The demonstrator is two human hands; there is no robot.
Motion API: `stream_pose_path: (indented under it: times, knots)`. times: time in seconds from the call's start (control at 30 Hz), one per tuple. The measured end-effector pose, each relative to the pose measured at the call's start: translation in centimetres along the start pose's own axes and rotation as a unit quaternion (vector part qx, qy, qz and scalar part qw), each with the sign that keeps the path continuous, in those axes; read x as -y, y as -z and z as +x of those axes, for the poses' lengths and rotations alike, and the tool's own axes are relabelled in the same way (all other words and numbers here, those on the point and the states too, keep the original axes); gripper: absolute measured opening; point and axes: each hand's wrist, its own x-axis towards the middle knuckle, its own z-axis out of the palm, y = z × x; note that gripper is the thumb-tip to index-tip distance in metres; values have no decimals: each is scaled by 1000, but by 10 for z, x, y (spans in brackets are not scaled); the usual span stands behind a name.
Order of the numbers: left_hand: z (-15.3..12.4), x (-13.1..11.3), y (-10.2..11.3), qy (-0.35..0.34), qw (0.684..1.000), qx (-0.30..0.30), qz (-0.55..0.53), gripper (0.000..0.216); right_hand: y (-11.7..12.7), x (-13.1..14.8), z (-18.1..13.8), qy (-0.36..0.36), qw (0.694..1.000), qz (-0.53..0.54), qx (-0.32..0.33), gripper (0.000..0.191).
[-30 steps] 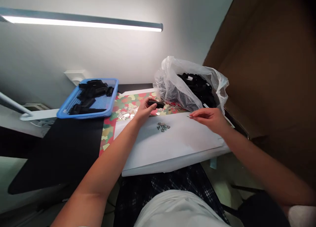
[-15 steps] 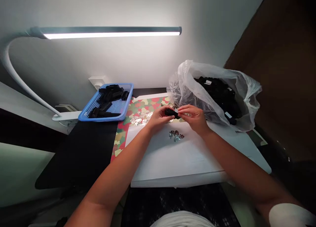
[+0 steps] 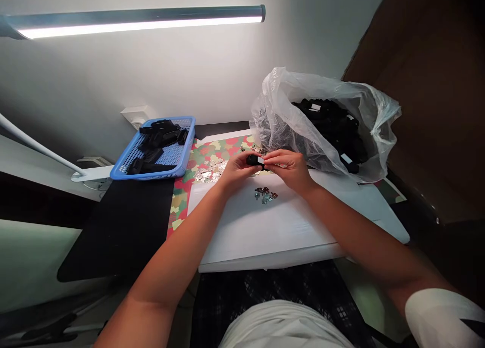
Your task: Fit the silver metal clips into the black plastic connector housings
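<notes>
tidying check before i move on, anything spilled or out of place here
Small shiny metal pieces lie scattered loose on the patterned mat, in no container; a small heap sits on the white board. The plastic bag slumps open. The left hand and right hand hold one black part; nothing looks damaged.

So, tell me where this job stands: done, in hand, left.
Done, apparently: several black plastic parts lie in the blue plastic mesh basket. In hand: left hand and right hand pinch one small black plastic part. Left: the clear plastic bag holds many more black parts, and small metal pieces wait on the white board.
</notes>
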Motion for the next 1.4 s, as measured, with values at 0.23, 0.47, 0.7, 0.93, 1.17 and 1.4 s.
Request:
stream_pose_path:
  times: [0.23,0.47,0.7,0.93,1.17,1.4]
  knots:
    - [0,1,1,-3,1000,-1,22,31,1,-1,0,1,1000,-15,3,8]
    - [-1,4,2,-2,999,-11,48,33,0,-4,0,4,1000,-23,5,9]
    - [1,2,5,-1,999,-23,45,34,4,-3,4,-16,999,-27,2,24]
    - [0,3,1,17,999,27,8,33,-9,-14,6,-198,971,121,56,68]
    - [1,-3,2,-6,1000,-18,0,35,2,-13,12,-253,958,126,53,67]
    - [5,-3,11,-9,991,-119,-54,44,10,2,4,-109,934,-138,311,23]
